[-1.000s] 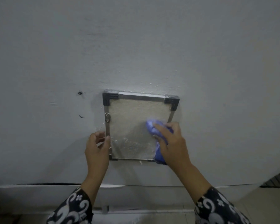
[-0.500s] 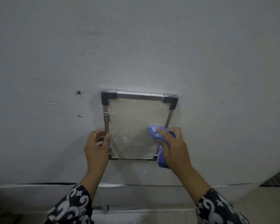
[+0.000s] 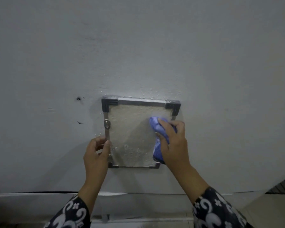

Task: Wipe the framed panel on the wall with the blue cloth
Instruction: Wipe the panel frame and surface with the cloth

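Metal-framed panel (image 3: pixel 135 137) hangs on the grey wall (image 3: pixel 155 46), its left edge pinched by the left hand (image 3: pixel 96 155). Right hand (image 3: pixel 173 145) grips the bunched blue cloth (image 3: pixel 156 127) against the panel's right side, higher than half a second ago.

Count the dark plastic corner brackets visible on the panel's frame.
2 dark ones: the upper-left corner bracket and the upper-right corner bracket. The lower corners carry paler metal brackets, the lower-left one partly behind the left hand, the lower-right one just below the blue cloth.
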